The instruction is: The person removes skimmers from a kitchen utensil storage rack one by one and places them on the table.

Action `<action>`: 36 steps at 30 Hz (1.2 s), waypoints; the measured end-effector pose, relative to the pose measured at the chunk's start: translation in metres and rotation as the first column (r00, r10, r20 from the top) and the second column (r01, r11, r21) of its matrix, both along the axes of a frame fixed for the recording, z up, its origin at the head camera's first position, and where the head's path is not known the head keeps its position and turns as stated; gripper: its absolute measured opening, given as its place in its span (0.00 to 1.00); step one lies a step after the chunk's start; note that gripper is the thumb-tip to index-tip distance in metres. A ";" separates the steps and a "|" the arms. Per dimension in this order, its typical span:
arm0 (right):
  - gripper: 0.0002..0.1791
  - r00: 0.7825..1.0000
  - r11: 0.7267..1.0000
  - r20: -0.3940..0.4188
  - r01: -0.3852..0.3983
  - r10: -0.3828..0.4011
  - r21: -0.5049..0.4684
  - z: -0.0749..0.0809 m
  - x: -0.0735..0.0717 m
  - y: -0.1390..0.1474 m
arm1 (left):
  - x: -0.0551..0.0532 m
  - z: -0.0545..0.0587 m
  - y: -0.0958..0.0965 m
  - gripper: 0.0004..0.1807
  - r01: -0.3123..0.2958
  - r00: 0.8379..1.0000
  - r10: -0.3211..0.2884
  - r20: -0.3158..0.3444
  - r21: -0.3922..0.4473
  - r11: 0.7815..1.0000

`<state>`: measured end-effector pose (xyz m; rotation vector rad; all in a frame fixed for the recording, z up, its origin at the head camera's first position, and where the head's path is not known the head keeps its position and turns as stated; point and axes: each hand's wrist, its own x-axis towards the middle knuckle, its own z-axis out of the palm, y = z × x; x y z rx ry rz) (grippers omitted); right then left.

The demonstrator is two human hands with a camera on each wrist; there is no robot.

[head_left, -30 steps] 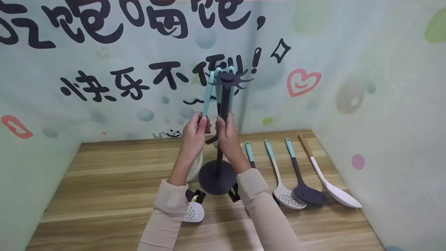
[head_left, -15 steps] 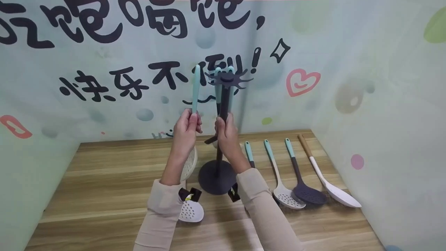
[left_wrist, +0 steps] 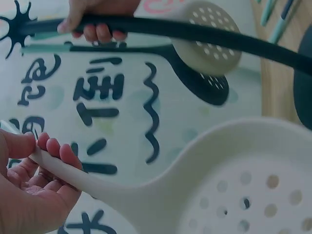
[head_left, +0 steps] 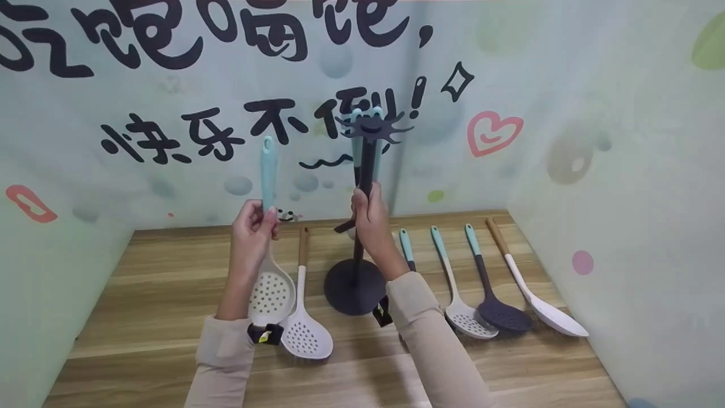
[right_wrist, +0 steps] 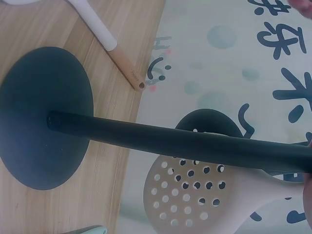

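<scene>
In the head view my left hand (head_left: pixel 252 238) pinches a cream skimmer (head_left: pixel 273 297) by its stem below the mint handle, handle up, perforated bowl down. The bowl looms large in the left wrist view. My right hand (head_left: pixel 371 221) grips the post of a dark utensil stand (head_left: pixel 345 292), whose round base is on the table. From its spiky hook ring hang another cream skimmer (left_wrist: pixel 202 36) and a dark slotted utensil (left_wrist: pixel 195 80), both mint-handled. The right wrist view shows the stand's post (right_wrist: pixel 170 144) crossing in front of them.
A white slotted turner (head_left: pixel 308 334) with a wooden handle lies left of the stand. To the right lie a cream slotted spoon (head_left: pixel 467 320), a dark slotted utensil (head_left: pixel 504 314), a white ladle-like spoon (head_left: pixel 558 317), and a mint handle (head_left: pixel 405 243) partly behind my right arm.
My left hand has taken the cream skimmer off the stand, away to the left, and lowered it. The white turner on the table now shows fully. My right hand stays on the post.
</scene>
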<state>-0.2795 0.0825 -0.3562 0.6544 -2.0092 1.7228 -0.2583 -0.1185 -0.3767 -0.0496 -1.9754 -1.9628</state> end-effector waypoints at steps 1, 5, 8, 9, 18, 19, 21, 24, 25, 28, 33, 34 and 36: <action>0.04 1.000 1.000 0.003 0.001 -0.001 0.000 0.000 0.000 0.000 | 0.000 -0.004 -0.005 0.07 -0.020 1.000 0.020 0.003 -0.010 1.000; 0.04 1.000 1.000 0.015 0.000 0.000 0.000 0.000 0.000 0.000 | -0.002 -0.022 -0.024 0.09 -0.096 0.995 0.098 0.034 -0.048 0.994; 0.04 1.000 1.000 0.022 -0.002 0.002 0.002 0.001 0.001 0.000 | -0.004 -0.036 -0.034 0.10 -0.143 0.985 0.148 0.089 -0.063 0.988; 0.04 1.000 1.000 0.023 -0.003 0.003 0.003 0.001 0.000 0.000 | -0.005 -0.040 -0.037 0.10 -0.153 0.981 0.159 0.107 -0.063 0.986; 0.04 0.999 1.000 0.035 -0.007 0.006 0.005 0.001 0.001 0.001 | -0.015 -0.078 -0.046 0.13 -0.177 0.958 0.184 0.218 -0.051 0.983; 0.04 0.999 1.000 0.035 -0.008 0.008 0.006 0.001 0.001 0.001 | -0.016 -0.081 -0.046 0.14 -0.181 0.956 0.187 0.228 -0.051 0.982; 0.05 1.000 1.000 0.027 -0.013 0.013 0.002 0.001 0.001 0.001 | -0.018 -0.086 -0.047 0.15 -0.182 0.951 0.192 0.241 -0.063 0.981; 0.05 1.000 1.000 0.011 -0.007 0.007 -0.002 0.002 0.001 0.000 | -0.019 -0.092 -0.048 0.19 -0.141 0.946 0.179 0.269 -0.155 0.978; 0.05 1.000 1.000 0.008 -0.002 0.002 -0.003 0.002 0.001 0.000 | -0.019 -0.094 -0.048 0.22 -0.114 0.946 0.164 0.279 -0.187 0.976; 0.05 1.000 1.000 0.009 0.009 -0.009 0.000 0.002 0.002 0.000 | -0.018 -0.101 -0.050 0.30 -0.021 0.942 0.105 0.317 -0.259 0.966; 0.07 1.000 1.000 0.018 0.009 -0.009 0.003 -0.003 -0.002 0.000 | -0.018 -0.118 -0.052 0.42 0.088 0.930 0.033 0.366 -0.309 0.947; 0.07 1.000 1.000 0.019 0.007 -0.007 0.001 -0.003 -0.003 0.000 | -0.017 -0.121 -0.052 0.42 0.103 0.927 0.029 0.375 -0.326 0.940; 0.07 1.000 1.000 0.022 -0.002 0.002 -0.005 -0.003 -0.003 0.000 | -0.017 -0.126 -0.052 0.40 0.133 0.919 0.024 0.393 -0.366 0.921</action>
